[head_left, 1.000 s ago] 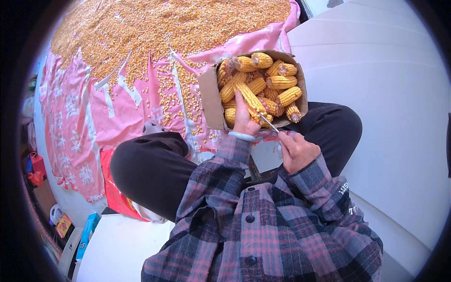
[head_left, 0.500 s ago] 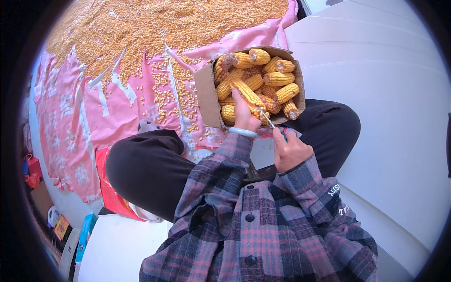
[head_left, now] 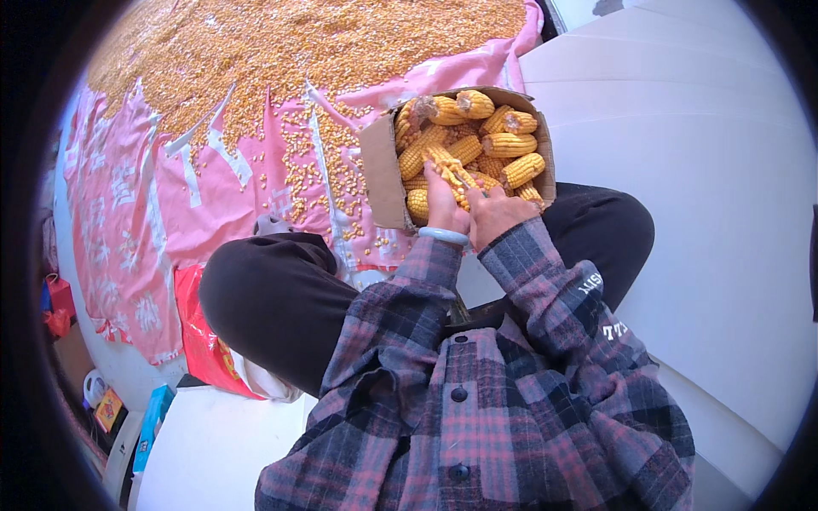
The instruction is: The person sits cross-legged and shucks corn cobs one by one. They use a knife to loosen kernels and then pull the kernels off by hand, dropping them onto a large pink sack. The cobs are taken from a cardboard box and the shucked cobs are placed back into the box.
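My left hand [head_left: 444,204], with a pale bangle at its wrist, is closed around a yellow corn cob [head_left: 446,162] above an open cardboard box [head_left: 380,175]. Loosened kernels show along the cob's upper side. Right against the cob's near end, my right hand [head_left: 503,215] is closed on a thin metal-shafted tool that looks like a screwdriver; the fingers now hide nearly all of it. Beneath and around both hands, the box is full of other corn cobs [head_left: 511,145].
Loose corn kernels [head_left: 281,43] lie in a wide heap on a pink sheet [head_left: 204,230] ahead and to the left. The box stands between my bent legs [head_left: 273,307]. A red bag [head_left: 200,336] lies beside my left knee; pale flooring [head_left: 682,213] stretches to the right.
My right hand has moved forward and left with the tool, up along the cob toward my left hand. Kernels on the cob's upper side now look disturbed. The left hand stays nearly in place.
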A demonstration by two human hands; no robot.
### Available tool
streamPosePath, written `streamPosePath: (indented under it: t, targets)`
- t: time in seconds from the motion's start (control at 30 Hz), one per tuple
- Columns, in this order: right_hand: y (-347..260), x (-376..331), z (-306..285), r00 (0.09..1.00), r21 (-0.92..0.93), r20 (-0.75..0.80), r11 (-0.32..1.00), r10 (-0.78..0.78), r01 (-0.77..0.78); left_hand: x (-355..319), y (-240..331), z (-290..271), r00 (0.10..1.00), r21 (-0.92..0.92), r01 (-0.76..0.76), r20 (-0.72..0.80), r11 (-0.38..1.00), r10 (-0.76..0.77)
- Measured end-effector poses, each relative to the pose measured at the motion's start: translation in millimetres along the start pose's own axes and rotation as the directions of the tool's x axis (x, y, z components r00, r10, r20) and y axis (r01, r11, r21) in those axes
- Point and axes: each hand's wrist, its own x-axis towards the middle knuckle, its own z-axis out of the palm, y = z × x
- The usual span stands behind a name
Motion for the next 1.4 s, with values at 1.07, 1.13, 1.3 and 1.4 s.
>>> streamPosePath:
  t: [1.07,1.13,1.3,1.4]
  targets:
    - [38.7,-80.3,-16.1,0.99,0.39,-0.132,0.921,0.048,0.008,-6.6,9.7,-24.5,0.968,-0.03,0.151,0.21,0.988,-0.141]
    - [40.2,-78.5,-17.6,0.992,0.412,-0.108,0.911,0.06,-0.01,-7.7,9.6,-24.5,0.977,0.0,0.104,0.189,0.995,-0.102]
    - [48.4,-49.8,-35.8,1.0,0.388,0.021,0.922,-0.008,-0.001,-11.1,7.9,-23.0,0.984,0.115,0.003,0.178,0.993,-0.023]
    - [52.9,-34.2,-40.5,0.995,0.334,0.07,0.942,-0.067,0.04,-11.5,7.3,-20.6,0.985,0.059,0.054,0.163,0.997,-0.063]
